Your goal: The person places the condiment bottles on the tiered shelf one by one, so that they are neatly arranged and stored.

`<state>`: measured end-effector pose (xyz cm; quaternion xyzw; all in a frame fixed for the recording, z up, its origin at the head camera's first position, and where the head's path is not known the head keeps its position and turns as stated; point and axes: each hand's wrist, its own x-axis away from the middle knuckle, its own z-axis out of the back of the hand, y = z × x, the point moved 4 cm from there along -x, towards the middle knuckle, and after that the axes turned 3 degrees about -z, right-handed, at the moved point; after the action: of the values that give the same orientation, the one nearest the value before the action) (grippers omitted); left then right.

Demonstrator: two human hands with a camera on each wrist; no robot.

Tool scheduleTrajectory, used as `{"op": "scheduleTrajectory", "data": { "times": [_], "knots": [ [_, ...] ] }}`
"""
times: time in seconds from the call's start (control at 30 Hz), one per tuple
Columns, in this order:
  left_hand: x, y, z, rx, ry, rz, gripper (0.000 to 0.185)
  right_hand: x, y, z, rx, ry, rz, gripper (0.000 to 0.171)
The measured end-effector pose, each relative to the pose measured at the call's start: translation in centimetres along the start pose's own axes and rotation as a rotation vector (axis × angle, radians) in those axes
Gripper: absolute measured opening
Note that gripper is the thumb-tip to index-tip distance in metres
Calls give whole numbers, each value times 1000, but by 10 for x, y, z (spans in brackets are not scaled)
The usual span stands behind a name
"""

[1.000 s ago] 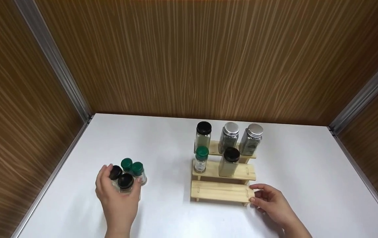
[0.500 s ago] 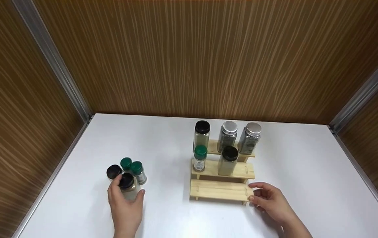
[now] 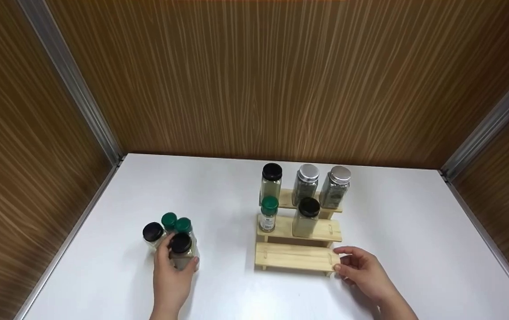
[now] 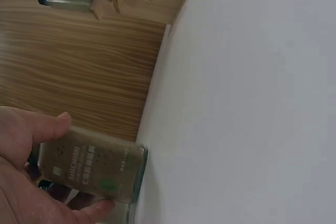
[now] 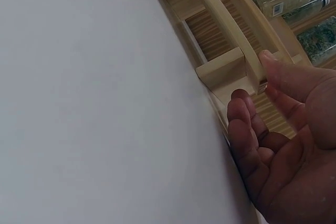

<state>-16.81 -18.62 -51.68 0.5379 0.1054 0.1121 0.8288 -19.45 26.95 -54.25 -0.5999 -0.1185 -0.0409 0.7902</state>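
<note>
My left hand (image 3: 172, 278) grips a square glass spice jar (image 4: 94, 163) with a black lid, thumb on one side and fingers on the other. Its label reads SHICHIMI, over brownish contents. Close behind it stand another black-lidded jar (image 3: 153, 232) and two green-capped jars (image 3: 169, 221). With thumb and index finger, my right hand (image 3: 365, 271) holds the right end of the lowest step of a three-step wooden spice rack (image 3: 296, 257); its other fingers are curled below, near the table in the right wrist view.
On the rack's top step stand a black-lidded jar (image 3: 271, 182) and two silver-lidded jars (image 3: 306, 184). The middle step bears a green-capped jar (image 3: 269, 215) and a black-lidded jar (image 3: 306, 218). Wood-grain panels (image 3: 254, 80) enclose the white table (image 3: 227, 284).
My left hand has drawn off the left black-lidded jar and moved right, closing round the front one, which has shifted slightly right. The right hand keeps its hold on the rack.
</note>
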Motion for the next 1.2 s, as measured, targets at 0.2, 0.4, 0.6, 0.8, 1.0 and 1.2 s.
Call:
{"op": "scheduleTrajectory", "data": {
  "times": [0.2, 0.4, 0.6, 0.8, 1.0, 1.2],
  "knots": [
    [-1, -4, -1, -32, -32, 4, 86, 0, 0, -1, -20, -5, 4, 51],
    [0, -5, -3, -26, -68, -30, 82, 0, 1, -2, -39, -5, 9, 53],
    [12, 8, -2, 52, -109, -25, 79, 0, 2, -3, -27, 4, 2, 51],
    [25, 45, -7, 200, -140, -77, 77, 1, 1, -3, -32, 1, 13, 50],
    [30, 91, -15, 307, -138, -212, 72, 2, -2, -8, -62, -25, 36, 50],
    [32, 136, -36, 344, -212, -383, 69, 0, -3, -13, -89, -42, 43, 50]
  ]
}}
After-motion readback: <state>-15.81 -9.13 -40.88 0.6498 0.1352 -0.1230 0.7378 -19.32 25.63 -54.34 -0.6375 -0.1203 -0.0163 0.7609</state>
